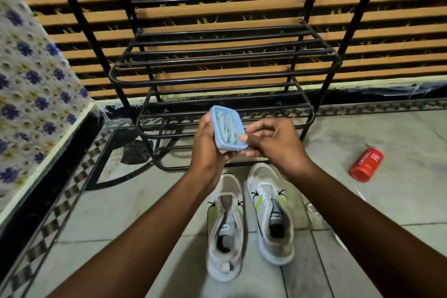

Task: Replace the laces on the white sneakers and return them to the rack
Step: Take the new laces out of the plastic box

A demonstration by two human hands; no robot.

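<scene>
Our left hand [208,143] grips blue box [227,128]; right hand [271,143] pinches its corner. White sneakers [226,237] at 6 o'clock, rack [217,52] at 12.

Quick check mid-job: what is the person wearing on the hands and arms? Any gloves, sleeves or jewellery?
Nothing is worn that shows. The left hand and the right hand are bare, with no gloves, rings or tape. The left forearm and the right forearm are bare to the frame's edge, with no cuff, watch or band in view.
</scene>
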